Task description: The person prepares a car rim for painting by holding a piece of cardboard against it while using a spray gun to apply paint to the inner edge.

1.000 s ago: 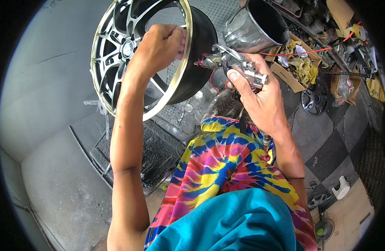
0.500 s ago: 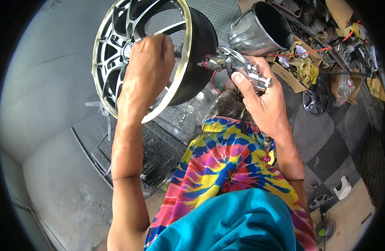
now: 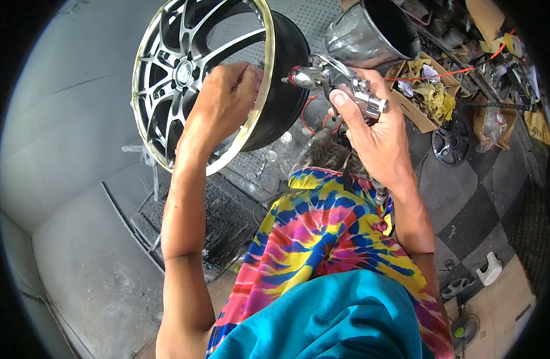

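Note:
A wheel rim (image 3: 227, 46) with black and silver spokes stands in front of me, tilted so its face turns to the left. Yellowish masking tape (image 3: 266, 36) runs round its outer lip. Over the spokes, close to the lip on the right, is my left hand (image 3: 222, 102), its fingers curled and closed; what they hold, if anything, is hidden. My right hand (image 3: 379, 134) grips a chrome spray gun (image 3: 341, 87) with a red ring near its nozzle. The nozzle points left toward the wheel's black barrel, a short gap away.
A dark, paint-smeared bucket (image 3: 364, 39) stands behind the spray gun. To the right is a cardboard box (image 3: 409, 107) of crumpled paper, with a red hose (image 3: 454, 73) and a black wheel cover (image 3: 450, 143) nearby. A grey wall (image 3: 66, 102) rises at the left.
My left hand has moved down and slightly right, away from the wheel's centre toward its lip, uncovering the hub. The right hand and spray gun have hardly moved.

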A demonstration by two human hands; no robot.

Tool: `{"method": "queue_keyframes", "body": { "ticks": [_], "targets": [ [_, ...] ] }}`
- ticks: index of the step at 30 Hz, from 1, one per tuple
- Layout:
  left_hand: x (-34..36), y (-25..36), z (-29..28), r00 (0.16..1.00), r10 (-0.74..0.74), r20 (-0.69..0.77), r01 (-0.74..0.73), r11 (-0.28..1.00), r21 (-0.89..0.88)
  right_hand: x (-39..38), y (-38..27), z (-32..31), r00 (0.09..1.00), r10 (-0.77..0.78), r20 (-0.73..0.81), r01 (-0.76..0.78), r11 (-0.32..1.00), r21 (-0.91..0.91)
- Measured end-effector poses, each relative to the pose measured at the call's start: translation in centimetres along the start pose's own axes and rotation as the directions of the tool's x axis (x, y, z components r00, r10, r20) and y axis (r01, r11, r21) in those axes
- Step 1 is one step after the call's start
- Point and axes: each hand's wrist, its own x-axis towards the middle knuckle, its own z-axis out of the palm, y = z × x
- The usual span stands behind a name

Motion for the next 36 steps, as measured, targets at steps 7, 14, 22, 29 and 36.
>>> {"method": "queue_keyframes", "body": {
  "ticks": [7, 14, 22, 29, 36],
  "targets": [
    [0.6, -0.2, 0.4, 0.996, 0.065, -0.059, -0.068, 0.997, -0.044, -0.1, 0.3, 0.0, 0.999, -0.004, 0.033, 0.004, 1.0, -0.017],
    [1.3, 0.0, 0.1, 0.989, 0.123, -0.082, -0.123, 0.992, 0.007, -0.8, 0.1, 0.1, 0.998, 0.02, 0.066, -0.017, 0.999, -0.041],
    [1.3, 1.2, -0.5, 0.998, -0.039, 0.051, 0.036, 0.997, 0.066, -1.4, 0.1, 0.4, 0.995, -0.006, 0.101, 0.007, 1.0, -0.009],
    [1.5, 0.8, -0.2, 0.997, -0.032, 0.065, 0.028, 0.998, 0.05, -1.0, 0.2, 0.1, 0.998, -0.017, 0.059, 0.017, 1.0, 0.006],
    [1.5, -0.1, 0.4, 0.995, 0.071, -0.065, -0.073, 0.997, -0.031, -0.4, -0.3, -0.2, 1.0, -0.007, 0.001, 0.007, 1.0, -0.01]
  ]
}}
